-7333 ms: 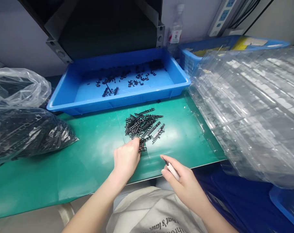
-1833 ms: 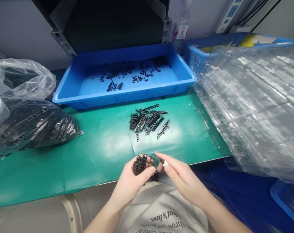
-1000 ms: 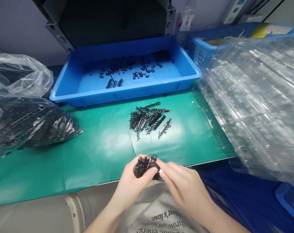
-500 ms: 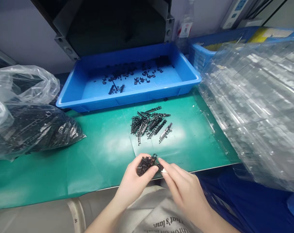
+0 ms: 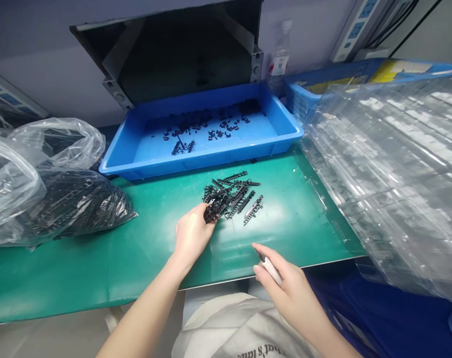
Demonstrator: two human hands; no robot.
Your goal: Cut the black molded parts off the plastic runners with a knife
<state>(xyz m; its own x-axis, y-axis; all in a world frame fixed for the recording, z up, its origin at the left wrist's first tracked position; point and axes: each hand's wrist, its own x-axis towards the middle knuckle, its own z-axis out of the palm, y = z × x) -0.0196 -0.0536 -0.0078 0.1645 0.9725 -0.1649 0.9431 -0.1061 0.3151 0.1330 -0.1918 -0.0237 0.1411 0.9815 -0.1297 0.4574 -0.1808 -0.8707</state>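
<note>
Our left hand point(image 5: 192, 228), near the middle of the frame, is curled around a bunch of black plastic strips point(image 5: 214, 211) at the near left edge of the loose pile point(image 5: 238, 198). Finger and strip overlap there, so we cannot tell how many pieces we grip or whether they are clear of the counter. Our right hand point(image 5: 291, 286), lower right of centre, closes lightly on a white-handled tool point(image 5: 272, 272), its dark tip pointing up and left, well apart from the pile.

We judge the step in hand to be sorting out strips at the pile, with the tool held ready. The next move calls for a careful left grip that frees the bunch without dragging its neighbours, and for the tool's tip to stay away from the left fingers.

A single strip point(image 5: 253, 209) lies just right of the pile on the green counter point(image 5: 147, 268). Above centre stands a blue tray point(image 5: 211, 160) with small black pieces point(image 5: 219, 134) scattered inside. A clear plastic bag point(image 5: 92, 201) of black parts slumps at the left, and clear plastic trays point(image 5: 397, 184) fill the right side of the frame.
</note>
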